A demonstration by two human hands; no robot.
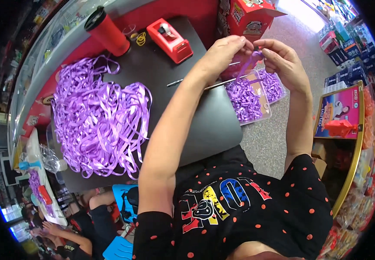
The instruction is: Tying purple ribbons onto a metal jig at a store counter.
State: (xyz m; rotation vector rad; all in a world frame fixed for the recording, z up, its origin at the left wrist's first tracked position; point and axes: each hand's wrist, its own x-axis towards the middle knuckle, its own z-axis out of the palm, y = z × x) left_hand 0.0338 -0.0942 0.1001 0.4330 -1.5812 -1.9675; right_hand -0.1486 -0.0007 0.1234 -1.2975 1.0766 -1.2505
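Observation:
My left hand (222,56) and my right hand (286,65) are raised close together beyond the table's right end. The fingertips of both are pinched on a purple ribbon (249,65), whose loose end hangs down between them. Below them sits a transparent plastic box (263,115) filled with small purple ribbon pieces (243,102). Beside it, a second batch of such pieces (272,86) lies in another container. A large tangled heap of long purple ribbon (101,121) covers the left of the dark table (211,125). My left forearm passes over the table, hiding part of it.
A red tape dispenser (168,41), a red tumbler (108,32) and yellow rings (141,39) stand along the table's far side. A pen (174,82) and a thin metal rod (222,83) lie near my left forearm. Packed shelves (358,186) rise at right; another person (70,238) sits lower left.

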